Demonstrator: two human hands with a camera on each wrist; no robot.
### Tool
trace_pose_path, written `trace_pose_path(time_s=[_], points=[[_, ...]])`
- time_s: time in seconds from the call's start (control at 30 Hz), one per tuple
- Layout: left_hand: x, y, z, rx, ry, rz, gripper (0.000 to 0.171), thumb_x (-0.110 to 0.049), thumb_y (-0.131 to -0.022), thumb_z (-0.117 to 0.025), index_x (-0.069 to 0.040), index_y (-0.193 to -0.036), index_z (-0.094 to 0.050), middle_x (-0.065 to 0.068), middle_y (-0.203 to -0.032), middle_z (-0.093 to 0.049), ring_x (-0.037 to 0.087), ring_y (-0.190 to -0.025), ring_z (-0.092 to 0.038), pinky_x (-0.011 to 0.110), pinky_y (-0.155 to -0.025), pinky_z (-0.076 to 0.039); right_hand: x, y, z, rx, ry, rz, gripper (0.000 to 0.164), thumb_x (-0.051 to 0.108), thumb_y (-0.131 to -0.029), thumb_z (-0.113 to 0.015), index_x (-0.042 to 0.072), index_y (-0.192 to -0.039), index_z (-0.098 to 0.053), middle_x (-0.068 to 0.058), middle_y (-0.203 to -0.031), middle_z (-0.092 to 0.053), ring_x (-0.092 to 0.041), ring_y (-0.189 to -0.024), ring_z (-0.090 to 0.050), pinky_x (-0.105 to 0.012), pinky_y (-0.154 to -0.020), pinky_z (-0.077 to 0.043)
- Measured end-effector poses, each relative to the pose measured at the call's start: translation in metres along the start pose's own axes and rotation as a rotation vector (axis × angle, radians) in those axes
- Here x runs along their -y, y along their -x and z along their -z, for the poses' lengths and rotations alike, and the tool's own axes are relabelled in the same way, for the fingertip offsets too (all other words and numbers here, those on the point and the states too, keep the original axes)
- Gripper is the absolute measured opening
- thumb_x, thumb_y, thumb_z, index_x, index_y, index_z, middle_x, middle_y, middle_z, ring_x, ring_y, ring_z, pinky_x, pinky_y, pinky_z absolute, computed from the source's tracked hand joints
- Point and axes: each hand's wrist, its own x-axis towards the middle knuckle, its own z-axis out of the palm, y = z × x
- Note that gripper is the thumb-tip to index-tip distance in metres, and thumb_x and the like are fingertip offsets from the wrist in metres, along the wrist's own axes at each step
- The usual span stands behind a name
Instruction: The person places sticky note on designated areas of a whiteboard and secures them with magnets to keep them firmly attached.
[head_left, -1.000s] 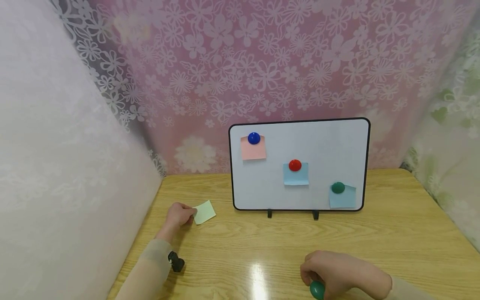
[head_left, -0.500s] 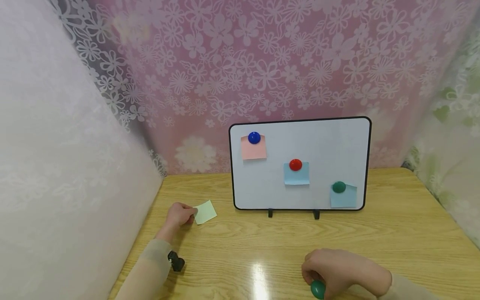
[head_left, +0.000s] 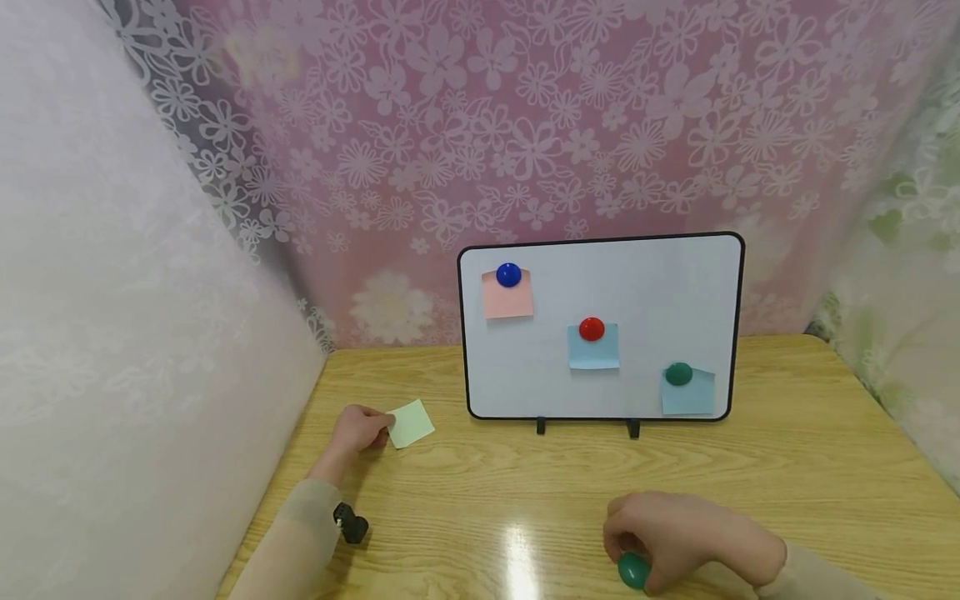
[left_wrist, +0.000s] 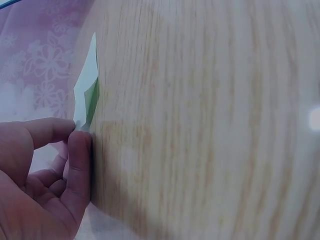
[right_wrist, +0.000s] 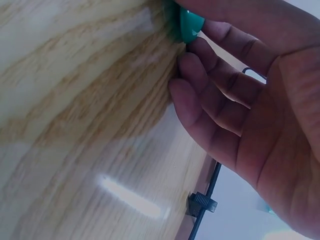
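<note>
At the left of the table, my left hand pinches a corner of a pale green sticky note between thumb and forefinger. In the left wrist view the note stands out from the fingertips, close to the wood, with one edge bent. Near the front right, my right hand grips a round green magnet by its sides, low over the table. The right wrist view shows that magnet between thumb and fingers, partly hidden by the thumb.
A whiteboard stands on black feet at the back. It bears a pink note under a blue magnet, a blue note under a red magnet, and another blue note under a green one. Flowered curtains surround the table.
My right hand and the green magnet in it have shifted slightly, a little farther from the table's front. The left hand keeps its pinch on the note, almost unmoved.
</note>
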Motion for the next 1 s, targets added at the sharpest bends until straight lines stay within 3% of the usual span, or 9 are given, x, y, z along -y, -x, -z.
trace_pose_path(time_s=[0.5,1.0], points=[[0.007,0.001,0.002,0.000,0.197,-0.005,0.033,-0.009,-0.104,-0.068,0.015,-0.126,-0.063,0.018,-0.096,-0.069,0.013,-0.065,-0.065,0.028,-0.062,-0.061,-0.005,0.001,0.008,-0.066,-0.069,-0.043,0.037,0.008,-0.078,-0.092,0.028,-0.100,-0.070,0.020,-0.089,-0.060,0.001,-0.075,-0.055,-0.021,-0.065,-0.051],[0.006,0.012,0.005,-0.019,0.242,-0.013,0.037,-0.006,-0.104,-0.069,0.015,-0.133,-0.059,0.020,-0.103,-0.071,0.015,-0.070,-0.068,0.031,-0.068,-0.062,-0.010,-0.003,0.015,-0.145,-0.088,-0.040,0.032,0.014,-0.084,-0.090,0.028,-0.105,-0.072,0.017,-0.093,-0.062,-0.002,-0.080,-0.057,-0.023,-0.070,-0.052]])
